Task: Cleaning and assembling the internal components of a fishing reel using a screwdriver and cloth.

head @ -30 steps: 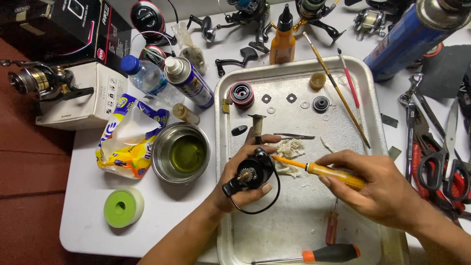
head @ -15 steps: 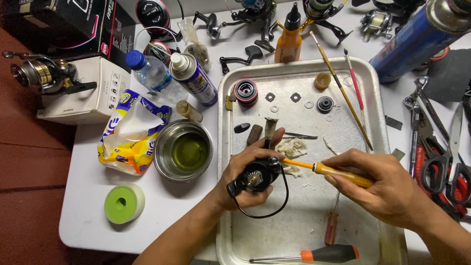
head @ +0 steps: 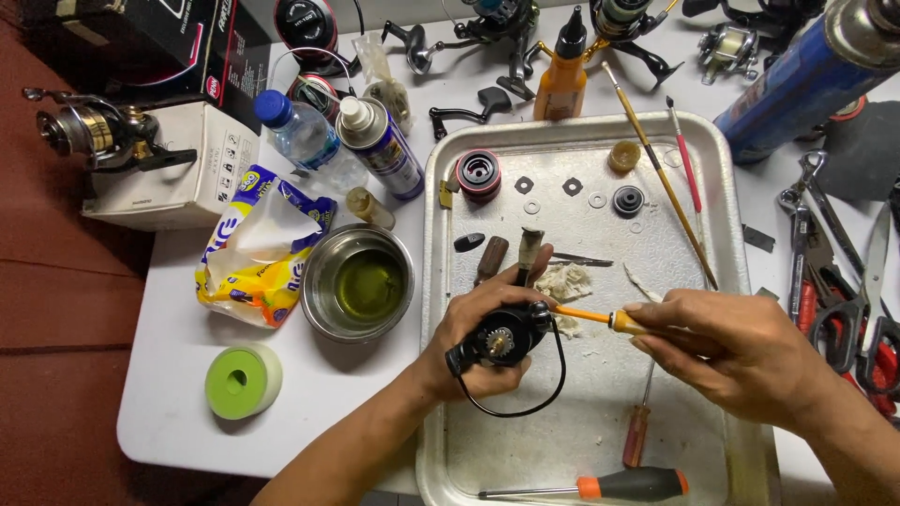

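Reel body [head: 502, 342], black, sits in the left hand [head: 478, 337], fingers wrapped shut round it, held just over the metal tray [head: 741, 309] w/ its gear face up and wire bail looping below. Right hand [head: 722, 351] closed on a yellow-handled screwdriver [head: 600, 317], tip touching the reel's upper right side. Progress, my read: teardown mid-way. Red-rimmed spool [head: 479, 174], washers [head: 572, 186], black cap [head: 628, 200] and small bits already laid out on tray; main gear not out yet, body not split. Greasy rag [head: 567, 281] just above the reel. Orange/black screwdriver [head: 628, 484] at tray's near edge. Left of tray on counter [head: 169, 412]: steel bowl [head: 358, 281] w/ greenish oil, yellow/blue/white crinkled bag [head: 258, 248], green tape roll [head: 242, 379]. Further back: blue-label spray can [head: 380, 145], blue-cap water bottle [head: 295, 131], white carton [head: 178, 173], orange dropper bottle [head: 561, 80].
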